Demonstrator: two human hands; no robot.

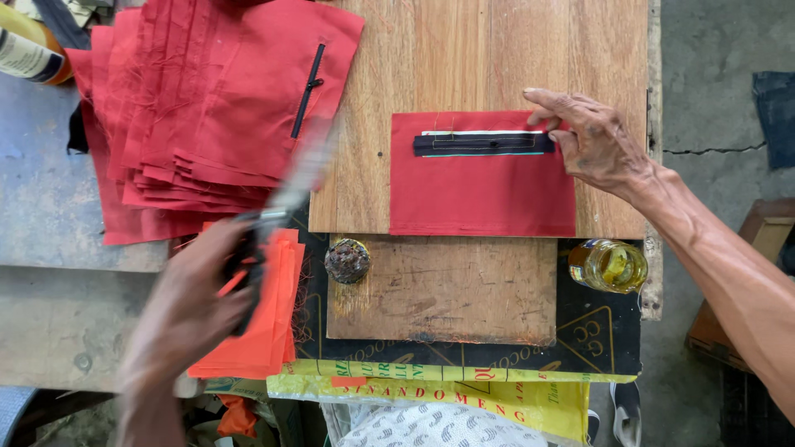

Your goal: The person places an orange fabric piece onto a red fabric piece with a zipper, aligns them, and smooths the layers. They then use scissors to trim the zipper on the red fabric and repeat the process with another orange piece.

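On the wooden worktop (pixel 497 58) a red cloth rectangle (pixel 483 190) lies flat, square to the board's edges, with a dark strip (pixel 483 144) laid across it near its top edge. The right hand (pixel 592 141) reaches in from the right side, fingers loosely spread and curled, the fingertips pressing on the right end of that strip and the cloth's upper corner.

The left hand (pixel 195 302) is blurred by movement at the lower left; it is closed around the dark handles of a pair of scissors (pixel 286 199), whose pale blades point up and to the right, over the edge of a stack of red cloth pieces (pixel 199 108). The top piece of the stack has a black zip sewn into it. Under the left hand lies a smaller pile of orange cloth (pixel 269 331).

Below the red rectangle sits a second, more worn board (pixel 447 290), with a small round dark lump (pixel 347 260) at its upper left corner and a little glass jar of yellow liquid (pixel 609 265) off to its right.
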